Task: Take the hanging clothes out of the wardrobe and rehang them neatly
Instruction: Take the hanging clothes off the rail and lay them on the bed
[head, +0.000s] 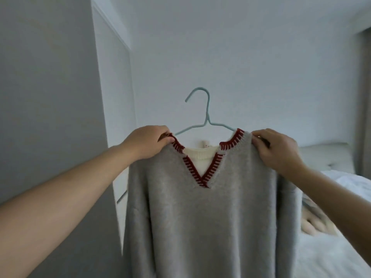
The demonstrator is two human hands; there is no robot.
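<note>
Soft grey knit sweater [210, 207] drapes from thin wire hanger [206, 117].

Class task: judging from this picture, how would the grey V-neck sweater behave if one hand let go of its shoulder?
Probably floppy: the grey sweater drapes limply below both hands. That shoulder might slide off the thin blue hanger, which looks smooth.
</note>
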